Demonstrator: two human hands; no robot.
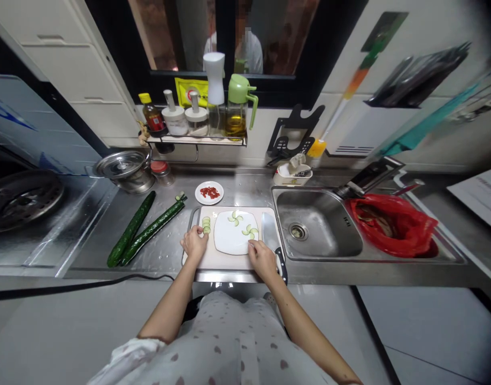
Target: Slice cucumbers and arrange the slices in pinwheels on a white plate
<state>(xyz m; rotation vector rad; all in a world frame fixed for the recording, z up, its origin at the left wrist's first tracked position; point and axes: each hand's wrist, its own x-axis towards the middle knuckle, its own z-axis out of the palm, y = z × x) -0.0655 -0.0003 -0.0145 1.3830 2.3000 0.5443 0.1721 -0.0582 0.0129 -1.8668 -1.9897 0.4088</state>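
Observation:
A white square plate [231, 243] lies on a pale cutting board [213, 262]. Two pinwheels of thin cucumber slices, one upper [235, 218] and one on the right [250, 231], decorate the plate. Left of it, a column of cucumber slices [206, 221] rests on the board. My left hand [194, 243] is at the lower end of that column, its fingers closed at a slice. Over the plate's lower right corner, my right hand [262, 259] is pinched; what it holds, if anything, is too small to make out. A knife [271, 230] lies along the board's right edge, its black handle beside my right wrist.
Two whole cucumbers [135, 230] lie left of the board. Behind it stands a small dish [209, 200] of chopped red pieces. The sink [317, 224] is to the right, with a red plastic bag [406, 230] beyond. A pot [127, 174] and a condiment shelf [197, 140] are at the back.

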